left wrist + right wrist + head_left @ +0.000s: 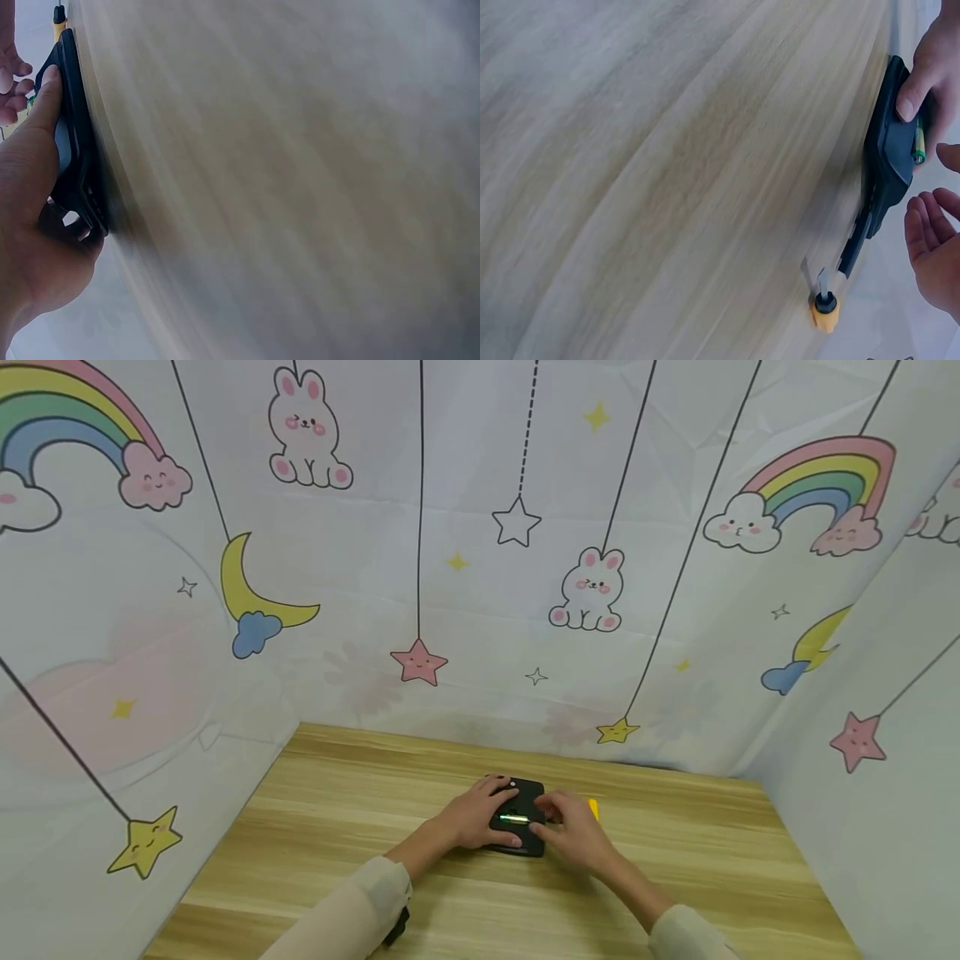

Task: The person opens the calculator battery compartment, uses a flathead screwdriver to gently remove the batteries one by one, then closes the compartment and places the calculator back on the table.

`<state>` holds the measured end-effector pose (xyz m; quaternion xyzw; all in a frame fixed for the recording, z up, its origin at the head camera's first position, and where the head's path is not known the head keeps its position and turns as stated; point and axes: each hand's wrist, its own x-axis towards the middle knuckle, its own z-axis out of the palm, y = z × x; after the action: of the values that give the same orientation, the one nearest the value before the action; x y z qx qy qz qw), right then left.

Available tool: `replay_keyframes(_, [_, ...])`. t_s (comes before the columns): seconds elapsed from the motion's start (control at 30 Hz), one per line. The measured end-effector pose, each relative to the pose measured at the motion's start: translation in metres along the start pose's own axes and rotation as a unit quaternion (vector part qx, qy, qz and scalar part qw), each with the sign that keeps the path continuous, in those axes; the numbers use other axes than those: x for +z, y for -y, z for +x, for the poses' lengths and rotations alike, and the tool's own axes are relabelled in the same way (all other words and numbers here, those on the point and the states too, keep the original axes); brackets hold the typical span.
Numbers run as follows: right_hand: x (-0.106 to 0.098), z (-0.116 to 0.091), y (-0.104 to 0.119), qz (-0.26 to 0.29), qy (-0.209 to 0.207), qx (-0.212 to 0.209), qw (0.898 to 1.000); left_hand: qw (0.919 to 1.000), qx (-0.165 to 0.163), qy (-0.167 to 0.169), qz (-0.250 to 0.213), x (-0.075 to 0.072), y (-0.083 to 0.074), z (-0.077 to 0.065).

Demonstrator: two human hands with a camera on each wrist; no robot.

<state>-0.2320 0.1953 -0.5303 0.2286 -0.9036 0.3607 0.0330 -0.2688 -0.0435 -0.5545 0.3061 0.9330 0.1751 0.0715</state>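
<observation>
A black device [534,846] lies on the wooden table, with a green-and-gold battery [514,818] on its upper face, also seen end-on in the right wrist view. My left hand [476,814] grips the device from the left, thumb along the near edge and fingers over the far part. In the left wrist view the thumb presses on the black casing [73,112]. Just right of the battery is my right hand [576,831], its fingers loosely bent and holding nothing; the right wrist view shows a gap between these fingers [924,221] and the battery [919,142].
Beyond the right hand lies a screwdriver with a yellow handle [594,809], partly hidden in the head view. The right wrist view shows its handle [825,319] near a flat black piece [853,247]. A patterned white curtain [480,602] stands behind the table and along its sides.
</observation>
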Motion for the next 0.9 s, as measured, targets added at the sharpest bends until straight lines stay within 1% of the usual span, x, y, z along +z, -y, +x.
replay_keyframes(0.13, [0.005,0.004,0.003,-0.004,0.002,0.003,1.000,1.0000,-0.002,-0.001,0.006,0.001,0.001,0.002])
replay_keyframes(0.23, [0.007,0.006,0.004,-0.012,-0.001,-0.005,1.000,1.0000,-0.003,-0.001,0.009,0.001,0.001,0.002])
replay_keyframes(0.4, [0.013,0.008,0.005,-0.037,-0.001,-0.022,0.999,0.9999,-0.001,0.001,0.017,0.002,0.001,0.002])
replay_keyframes(0.7, [0.022,0.012,0.002,-0.067,-0.009,-0.021,0.997,0.9998,0.001,-0.005,0.017,0.003,0.002,0.002])
replay_keyframes(0.9, [0.025,0.012,0.002,-0.089,-0.010,-0.036,0.995,0.9998,0.006,-0.009,0.018,0.003,0.002,0.001])
